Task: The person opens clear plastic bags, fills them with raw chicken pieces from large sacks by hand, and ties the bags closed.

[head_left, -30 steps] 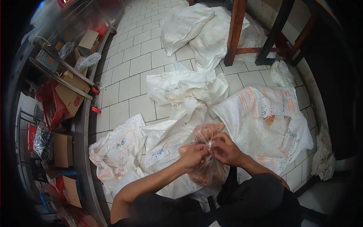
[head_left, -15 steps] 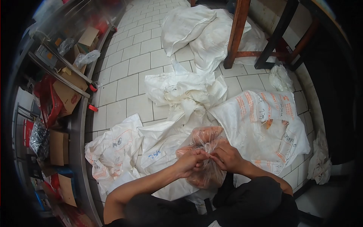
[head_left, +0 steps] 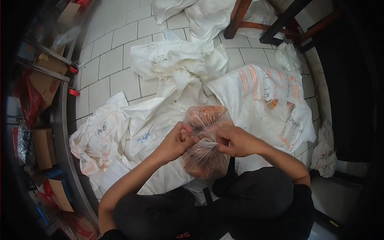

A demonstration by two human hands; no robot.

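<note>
A clear plastic bag [head_left: 206, 166] full of orange-brown pieces sits before my folded legs; I cannot make out what the pieces are. Its gathered neck lies between my two hands. My right hand [head_left: 236, 142] pinches the twisted plastic from the right. From the left, my left hand [head_left: 176, 142] has thumb and fingertips at the same gathered plastic, its fingers curled. Under and around the bag are crumpled white woven sacks [head_left: 160, 176]. A fuller white sack with orange print [head_left: 260, 104] lies just right of the bag.
More white sacks [head_left: 208, 20] lie by the wooden legs [head_left: 238, 18] at the back. A metal rack [head_left: 66, 132] with cardboard boxes [head_left: 44, 148] runs along the left. Crumpled plastic bags [head_left: 288, 56] lie along the right wall. Pale tiles [head_left: 112, 60] cover the floor.
My view has tipped downward, so the sacks and bag sit higher in the picture. My hands, close together before, are now slightly apart, and the left fingers have loosened.
</note>
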